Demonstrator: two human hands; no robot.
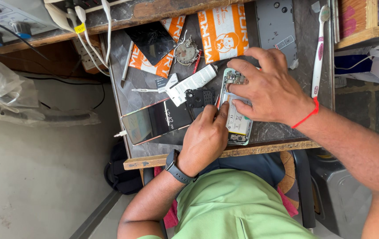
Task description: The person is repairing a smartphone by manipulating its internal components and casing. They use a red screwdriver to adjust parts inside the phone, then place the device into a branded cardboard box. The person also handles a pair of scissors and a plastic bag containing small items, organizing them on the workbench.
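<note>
An opened phone point(239, 121) with its back off lies near the table's front edge, its battery and circuit board showing. My right hand point(269, 88), a red thread at the wrist, lies over its upper half with the fingers spread and the thumb on the battery. My left hand point(205, 137), with a dark watch on the wrist, is curled at the phone's left edge, thumb pressed on the battery. A thin reddish tip shows by its fingers; I cannot tell whether it is held. A black plastic cover piece point(198, 97) lies just left of the phone.
A second phone point(154, 121) with a lit screen lies to the left, a cable plugged in. Behind are a white tube point(194, 82), tweezers point(145, 90), a cracked black screen point(152, 40), orange and white packets point(222, 31), a round metal part point(185, 53) and a toothbrush point(318, 53).
</note>
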